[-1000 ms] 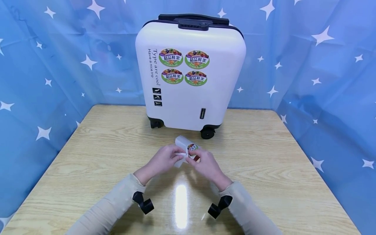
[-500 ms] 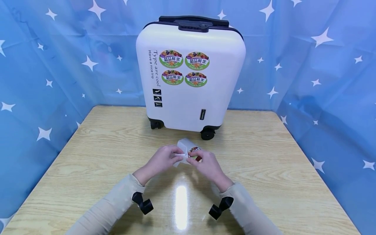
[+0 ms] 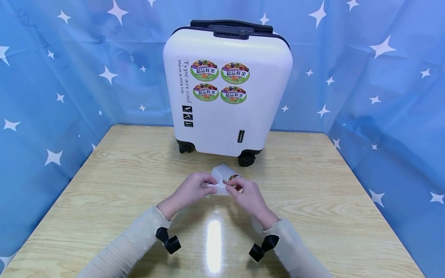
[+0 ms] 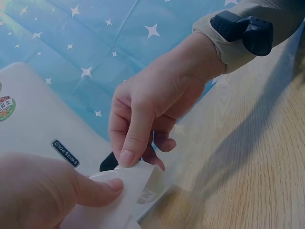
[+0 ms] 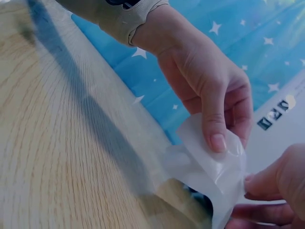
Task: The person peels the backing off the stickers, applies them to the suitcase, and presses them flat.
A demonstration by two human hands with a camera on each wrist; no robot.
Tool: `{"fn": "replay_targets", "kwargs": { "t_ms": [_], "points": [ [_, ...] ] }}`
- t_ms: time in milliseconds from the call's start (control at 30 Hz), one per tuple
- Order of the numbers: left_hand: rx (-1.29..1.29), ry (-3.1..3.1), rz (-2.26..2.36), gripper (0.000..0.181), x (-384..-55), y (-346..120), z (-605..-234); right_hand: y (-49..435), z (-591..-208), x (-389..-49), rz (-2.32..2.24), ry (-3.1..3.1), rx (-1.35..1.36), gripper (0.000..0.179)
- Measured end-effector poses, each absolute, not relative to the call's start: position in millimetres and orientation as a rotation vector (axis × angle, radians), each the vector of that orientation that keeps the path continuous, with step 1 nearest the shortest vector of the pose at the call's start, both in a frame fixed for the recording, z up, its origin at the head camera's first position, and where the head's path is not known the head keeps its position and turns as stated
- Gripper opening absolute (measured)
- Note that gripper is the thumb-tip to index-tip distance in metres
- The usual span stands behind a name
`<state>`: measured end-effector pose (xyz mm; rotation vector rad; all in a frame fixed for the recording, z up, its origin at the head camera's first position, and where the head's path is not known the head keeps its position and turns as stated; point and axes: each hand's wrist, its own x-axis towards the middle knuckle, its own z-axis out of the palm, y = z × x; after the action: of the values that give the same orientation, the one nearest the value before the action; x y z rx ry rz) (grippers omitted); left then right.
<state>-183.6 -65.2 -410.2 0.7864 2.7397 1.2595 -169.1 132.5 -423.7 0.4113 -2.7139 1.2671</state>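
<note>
Both hands meet over a glossy white strip of fruit stickers (image 3: 219, 190), bent and curled above the table. My left hand (image 3: 194, 189) pinches its pale backing between thumb and fingers; in the right wrist view the left thumb lies flat on the backing paper (image 5: 217, 167). At the strip's other side, the thumb and index finger of my right hand (image 3: 248, 195) pinch its edge. A round fruit sticker (image 3: 234, 177) shows partly behind the right fingers. Whether those fingers hold only the sticker or the backing too is hidden.
A white suitcase (image 3: 226, 119) stands upright on wheels just behind the hands, with several oval fruit stickers (image 3: 205, 70) on its front. The wooden table (image 3: 114, 185) lies beneath. Blue star-patterned curtains (image 3: 83, 77) enclose the back and sides.
The strip has shifted slightly right and its far end has folded further over. My right hand has moved a little right, still pinching. The left hand keeps its hold nearly in place.
</note>
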Motion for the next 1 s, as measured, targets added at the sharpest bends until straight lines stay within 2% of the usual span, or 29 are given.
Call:
{"fn": "replay_targets", "kwargs": {
  "t_ms": [1000],
  "points": [
    [0.694,2.746,1.331,0.018,-182.0,-79.3,-415.4,139.4,-424.2,-168.6,1.291,-2.616,0.34,0.005]
  ]
}}
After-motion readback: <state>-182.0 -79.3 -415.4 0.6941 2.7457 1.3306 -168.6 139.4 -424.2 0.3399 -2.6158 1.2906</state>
